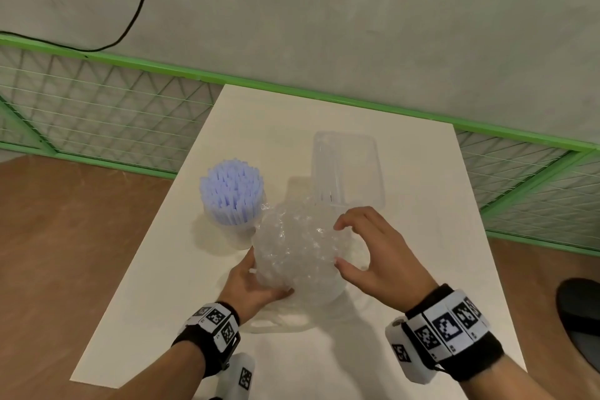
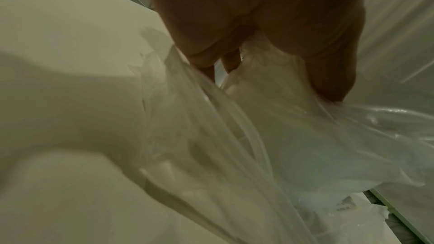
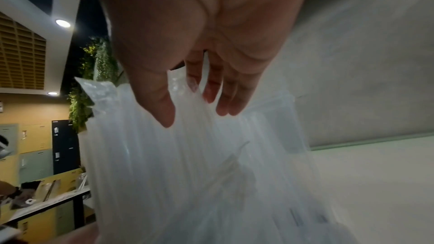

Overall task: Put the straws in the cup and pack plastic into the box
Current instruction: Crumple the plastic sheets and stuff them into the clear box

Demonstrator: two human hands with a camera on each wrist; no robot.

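Observation:
A cup (image 1: 238,235) packed with several pale purple straws (image 1: 231,193) stands on the left of the white table (image 1: 422,204). Just right of it is a crumpled ball of clear plastic (image 1: 295,247), held a little above the table. My left hand (image 1: 256,279) grips it from the lower left, fingers curled into the film (image 2: 281,136). My right hand (image 1: 341,245) is open at the ball's right side, thumb and fingertips just touching it (image 3: 187,173). Directly behind the ball lies the clear plastic box (image 1: 349,169), with nothing in its visible part.
A green-framed wire fence (image 1: 97,114) runs behind and to both sides of the table. A black cable (image 1: 143,0) hangs down the grey wall. A dark shoe-like shape (image 1: 581,318) lies on the brown floor at the right. Bare tabletop shows right of the box.

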